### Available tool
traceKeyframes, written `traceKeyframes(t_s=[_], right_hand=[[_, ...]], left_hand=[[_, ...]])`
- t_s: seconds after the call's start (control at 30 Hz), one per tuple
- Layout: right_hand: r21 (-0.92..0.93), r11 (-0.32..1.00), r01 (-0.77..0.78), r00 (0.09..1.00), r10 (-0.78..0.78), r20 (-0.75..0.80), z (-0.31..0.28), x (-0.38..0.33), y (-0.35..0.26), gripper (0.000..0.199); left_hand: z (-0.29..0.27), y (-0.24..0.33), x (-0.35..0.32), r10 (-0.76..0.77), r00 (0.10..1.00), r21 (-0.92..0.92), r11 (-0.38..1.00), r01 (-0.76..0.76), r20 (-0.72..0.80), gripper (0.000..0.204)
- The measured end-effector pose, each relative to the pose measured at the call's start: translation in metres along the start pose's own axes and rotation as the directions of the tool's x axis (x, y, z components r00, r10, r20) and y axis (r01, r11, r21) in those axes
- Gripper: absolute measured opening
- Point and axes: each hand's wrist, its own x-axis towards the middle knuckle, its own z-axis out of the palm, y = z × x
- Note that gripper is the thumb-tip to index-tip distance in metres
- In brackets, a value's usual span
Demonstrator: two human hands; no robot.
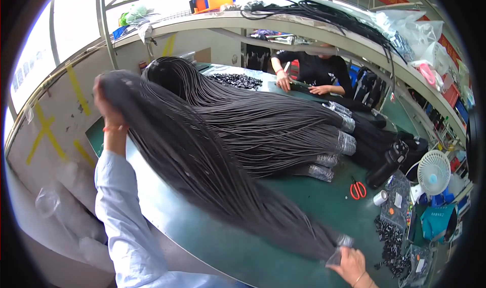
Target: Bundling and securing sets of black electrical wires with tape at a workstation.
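A long, thick bundle of black cables [212,171] stretches across the view above the green table, blurred by motion. My left hand [109,108] grips its looped far-left end, fingers wrapped around the cables. At the lower right, my right hand [352,265] is closed on the other end, by a clear plastic wrapping [334,257]. Behind this bundle lies a heap of similar black cable bundles [273,128] on the table. Their right ends are bound in clear plastic wrap [346,142].
Red-handled scissors [358,189], a tape roll [380,198], a black bottle [387,165] and small black parts [392,250] lie right on the green table [228,242]. A white fan [434,170] stands beyond. Across the table, a person [324,72] works beneath a shelf [212,23].
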Motion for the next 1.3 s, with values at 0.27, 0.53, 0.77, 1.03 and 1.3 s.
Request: traceKeyframes(t_s=[0.27, 0.53, 0.77, 1.03, 1.3], right_hand=[[-0.121, 0.990, 0.076, 0.971, -0.101, -0.216, 0.020, 0.015, 0.008, 0.072], [-0.193, 0.978, 0.082, 0.977, -0.117, -0.176, 0.027, 0.032, 0.031, 0.072], [0.083, 0.992, 0.094, 0.911, -0.052, -0.410, 0.022, 0.061, 0.040, 0.040], [0.970, 0.124, 0.210, 0.795, 0.556, -0.243, -0.029, -0.020, 0.050, 0.014], [0.293, 0.955, -0.046, 0.853, 0.190, -0.486, -0.046, -0.057, 0.053, 0.013]], left_hand=[[-0.308, 0.037, -0.147, -0.040, 0.817, 0.684, 0.525, 0.507, -0.575, 0.061], [-0.105, -0.084, -0.244, -0.329, 0.922, 0.816, -0.464, -0.345, 0.203, 0.077], [-0.031, -0.167, -0.232, -0.460, 0.808, 0.901, -0.038, -0.431, 0.367, 0.087], [0.254, -0.196, -0.413, -0.409, -0.003, 0.270, 0.610, -0.745, 0.913, 0.102], [0.287, -0.235, -0.449, -0.597, -0.195, 0.385, 0.699, -0.602, 0.778, 0.056]])
